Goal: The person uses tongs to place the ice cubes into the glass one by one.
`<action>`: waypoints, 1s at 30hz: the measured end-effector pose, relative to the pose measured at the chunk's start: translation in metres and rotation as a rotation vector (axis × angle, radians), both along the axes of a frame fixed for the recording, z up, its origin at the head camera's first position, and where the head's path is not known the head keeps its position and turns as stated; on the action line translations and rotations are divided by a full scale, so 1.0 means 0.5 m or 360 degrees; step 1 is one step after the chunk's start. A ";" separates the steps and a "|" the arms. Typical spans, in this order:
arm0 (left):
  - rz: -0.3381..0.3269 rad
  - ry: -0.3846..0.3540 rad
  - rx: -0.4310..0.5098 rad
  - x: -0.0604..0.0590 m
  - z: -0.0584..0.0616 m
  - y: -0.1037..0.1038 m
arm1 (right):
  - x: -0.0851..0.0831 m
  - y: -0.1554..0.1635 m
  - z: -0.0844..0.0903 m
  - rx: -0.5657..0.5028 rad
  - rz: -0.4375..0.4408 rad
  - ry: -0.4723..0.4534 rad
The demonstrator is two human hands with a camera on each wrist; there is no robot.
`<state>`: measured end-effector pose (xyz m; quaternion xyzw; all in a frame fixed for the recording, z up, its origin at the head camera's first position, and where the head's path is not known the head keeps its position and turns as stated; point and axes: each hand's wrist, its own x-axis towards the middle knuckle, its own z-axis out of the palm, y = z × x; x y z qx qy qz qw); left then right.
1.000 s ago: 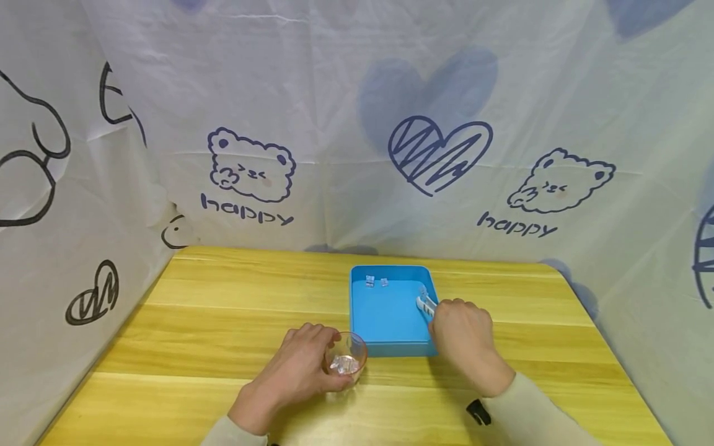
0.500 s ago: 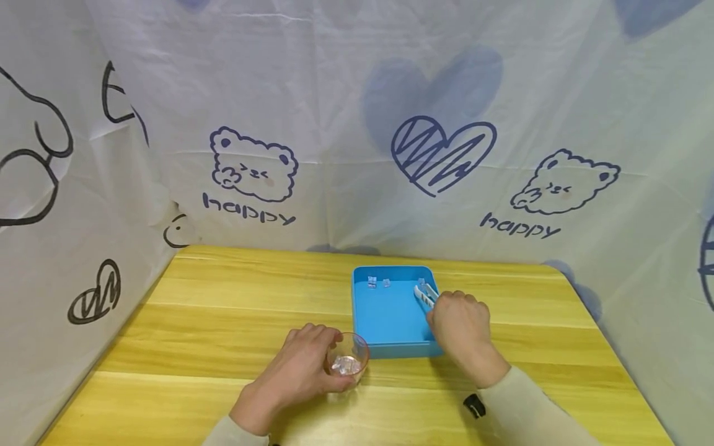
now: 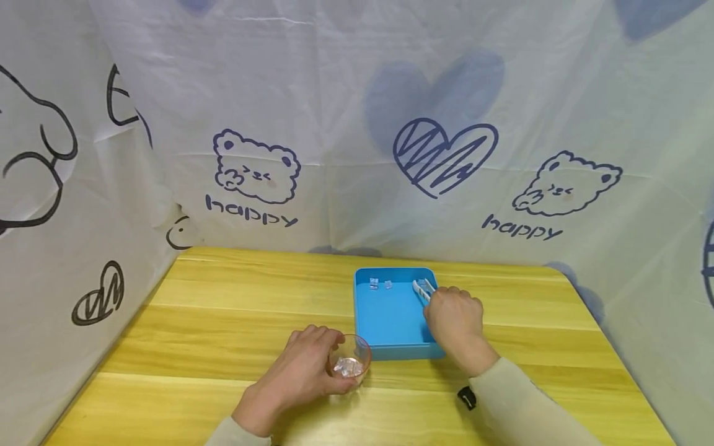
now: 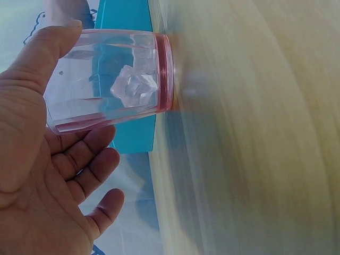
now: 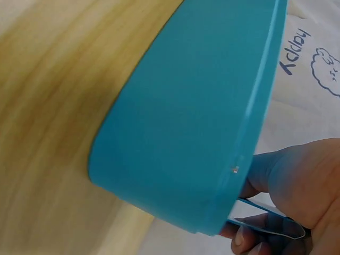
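My left hand (image 3: 304,367) holds a clear cup (image 3: 361,348) with a pinkish rim, standing on the table. Clear ice-cube-like pieces (image 3: 348,367) lie at its bottom. In the left wrist view, thumb and fingers sit on opposite sides of the cup (image 4: 74,106). My right hand (image 3: 456,322) grips white tongs (image 3: 419,290) over the right side of a blue tray (image 3: 390,319). Between the tong tips shows a clear cube (image 3: 424,284); whether they touch it I cannot tell. In the right wrist view the tray wall hides the tips of the tongs (image 5: 273,231).
More clear cubes (image 3: 374,284) lie along the tray's back wall, left of the tongs. The tray stands on a yellow wood-grain table (image 3: 251,303), just beyond the cup. Printed white cloth (image 3: 346,204) hangs behind the table and at its sides.
My right hand has moved slightly back and left with the tongs, and their tips now stand around a cube near the tray's back right corner. The left hand keeps holding the cup.
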<state>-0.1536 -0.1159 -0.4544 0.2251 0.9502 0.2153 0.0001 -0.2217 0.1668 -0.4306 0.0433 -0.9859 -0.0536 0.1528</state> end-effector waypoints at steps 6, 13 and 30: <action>-0.0001 0.0008 0.0004 0.000 0.000 -0.001 | -0.001 0.004 -0.008 0.0002 0.0065 0.0019; 0.0005 0.0010 0.0006 0.001 0.000 -0.002 | 0.010 0.011 -0.011 -0.0003 0.0100 0.0004; 0.0003 0.0004 0.0012 0.002 -0.001 0.000 | 0.073 0.020 0.002 -0.0013 0.0256 0.0110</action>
